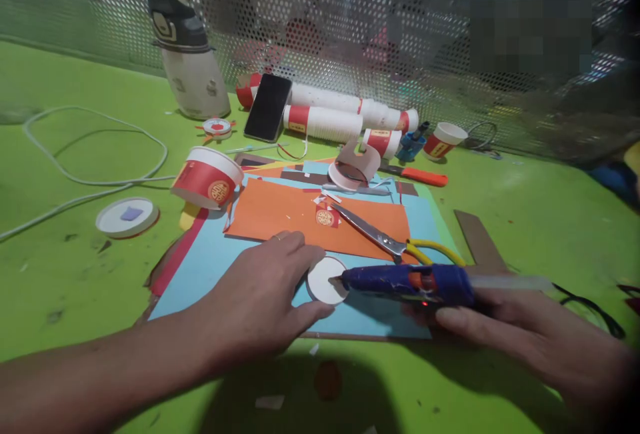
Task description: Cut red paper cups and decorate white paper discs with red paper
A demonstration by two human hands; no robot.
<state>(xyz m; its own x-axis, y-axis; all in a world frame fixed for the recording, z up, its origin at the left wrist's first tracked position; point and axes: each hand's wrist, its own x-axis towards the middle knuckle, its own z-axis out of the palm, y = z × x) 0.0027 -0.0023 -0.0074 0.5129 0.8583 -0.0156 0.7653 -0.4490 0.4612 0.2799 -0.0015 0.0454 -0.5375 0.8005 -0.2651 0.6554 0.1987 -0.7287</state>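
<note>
My right hand (520, 334) grips a blue glue gun (415, 282) lying almost level, its nozzle touching the right edge of a small white paper disc (324, 281). My left hand (265, 297) rests on the light blue paper sheet (210, 267), thumb and fingers bracketing the disc and holding it in place. Orange paper (280, 214) lies just beyond, with yellow-handled scissors (390, 241) on it.
A red-and-white paper cup (207, 177) lies tipped at the left, with a white lid (127, 216) and white cord (95, 181) nearby. Stacked cups (340, 117), a black phone (269, 107), a bottle (187, 54) and an orange cutter (420, 175) lie before the mesh wall.
</note>
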